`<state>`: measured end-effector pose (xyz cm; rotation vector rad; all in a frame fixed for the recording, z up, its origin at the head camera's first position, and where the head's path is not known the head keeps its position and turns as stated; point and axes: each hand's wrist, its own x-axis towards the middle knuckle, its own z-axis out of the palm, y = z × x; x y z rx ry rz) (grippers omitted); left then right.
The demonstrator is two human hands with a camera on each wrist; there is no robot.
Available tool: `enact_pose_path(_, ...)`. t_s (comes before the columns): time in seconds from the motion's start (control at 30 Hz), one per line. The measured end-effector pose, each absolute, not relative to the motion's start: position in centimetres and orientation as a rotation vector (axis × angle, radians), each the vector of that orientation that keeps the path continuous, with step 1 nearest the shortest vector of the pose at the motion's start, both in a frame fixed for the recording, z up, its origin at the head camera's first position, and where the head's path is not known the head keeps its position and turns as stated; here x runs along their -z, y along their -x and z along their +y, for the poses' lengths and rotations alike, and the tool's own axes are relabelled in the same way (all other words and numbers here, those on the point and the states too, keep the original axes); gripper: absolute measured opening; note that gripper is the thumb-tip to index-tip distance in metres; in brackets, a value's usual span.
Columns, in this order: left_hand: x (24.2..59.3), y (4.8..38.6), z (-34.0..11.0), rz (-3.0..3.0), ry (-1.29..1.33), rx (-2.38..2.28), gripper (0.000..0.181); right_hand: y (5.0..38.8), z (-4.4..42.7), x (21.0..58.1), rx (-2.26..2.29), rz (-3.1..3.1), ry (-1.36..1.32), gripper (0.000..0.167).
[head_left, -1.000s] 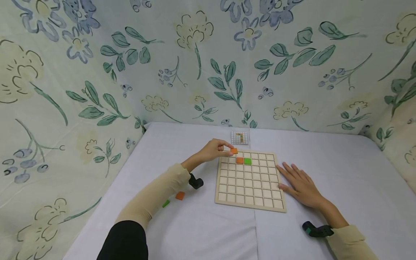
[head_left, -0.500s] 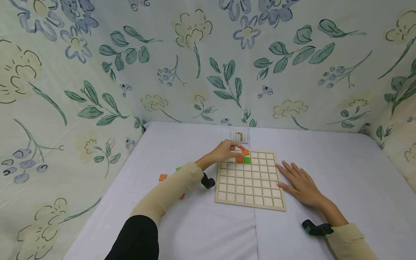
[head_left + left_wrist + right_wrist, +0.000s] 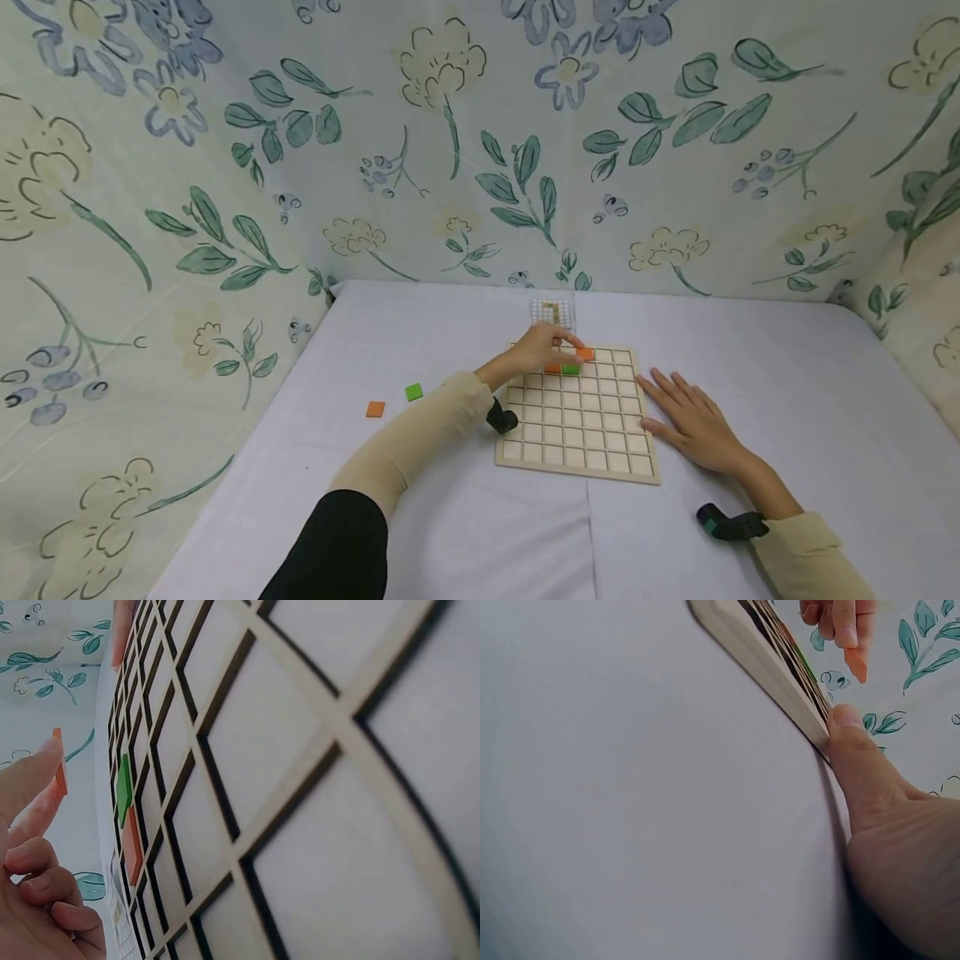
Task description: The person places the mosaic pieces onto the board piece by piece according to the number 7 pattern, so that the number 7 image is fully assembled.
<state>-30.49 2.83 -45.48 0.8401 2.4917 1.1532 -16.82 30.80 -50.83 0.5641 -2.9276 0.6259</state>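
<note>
Between thumb and forefinger, my left hand [image 3: 542, 348] pinches a small orange square tile [image 3: 586, 354] above the far rows of a wooden grid board [image 3: 577, 473]. In the left wrist view that held tile [image 3: 61, 763] is clear of the board's surface. A green tile [image 3: 124, 790] and another orange tile [image 3: 133, 844] sit side by side in cells, partly covered by my left hand in the head view. My right hand [image 3: 693, 429] lies with fingers extended at the board's right edge; its thumb [image 3: 859, 761] touches the rim in the right wrist view.
Behind the board lies a small card [image 3: 551, 312] printed with a grid and coloured squares. Left of the board, a loose orange tile [image 3: 375, 409] and a loose green tile [image 3: 414, 392] lie on the white cloth [image 3: 480, 533]. A floral curtain [image 3: 450, 208] hangs behind.
My left hand has moved rightward over the board's far rows, still pinching the orange tile. Its sleeve now uncovers two loose tiles and hides another. The right hand stays in place.
</note>
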Motion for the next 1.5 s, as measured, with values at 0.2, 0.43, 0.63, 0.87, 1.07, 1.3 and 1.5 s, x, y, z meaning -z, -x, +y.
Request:
enact_pose_path(0.2,45.6,30.4,3.5,2.492,-0.821,-1.142,0.028,17.0,30.8,50.5,-0.626,-2.944,-0.555,0.07)
enact_pose_path(0.43,45.9,30.1,3.8,2.49,-0.77,-1.107,0.028,17.0,30.9,50.7,-0.645,-2.958,-0.545,0.071)
enact_pose_path(0.63,46.1,29.8,4.0,2.482,-0.748,-1.101,0.027,16.9,30.9,50.9,-0.646,-2.942,-0.554,0.07)
enact_pose_path(0.87,46.5,29.6,4.1,2.531,-0.792,-1.003,0.025,17.0,30.8,50.9,-0.636,-2.936,-0.554,0.07)
enact_pose_path(1.07,46.5,29.6,4.2,2.537,-0.779,-0.988,0.024,16.9,30.9,50.9,-0.634,-2.936,-0.553,0.07)
enact_pose_path(1.3,46.4,29.6,4.1,2.526,-0.758,-1.011,0.024,16.9,30.9,50.9,-0.632,-2.928,-0.556,0.07)
enact_pose_path(1.5,46.6,29.8,4.0,2.482,-0.809,-1.068,0.024,16.8,30.8,50.8,-0.637,-2.921,-0.568,0.07)
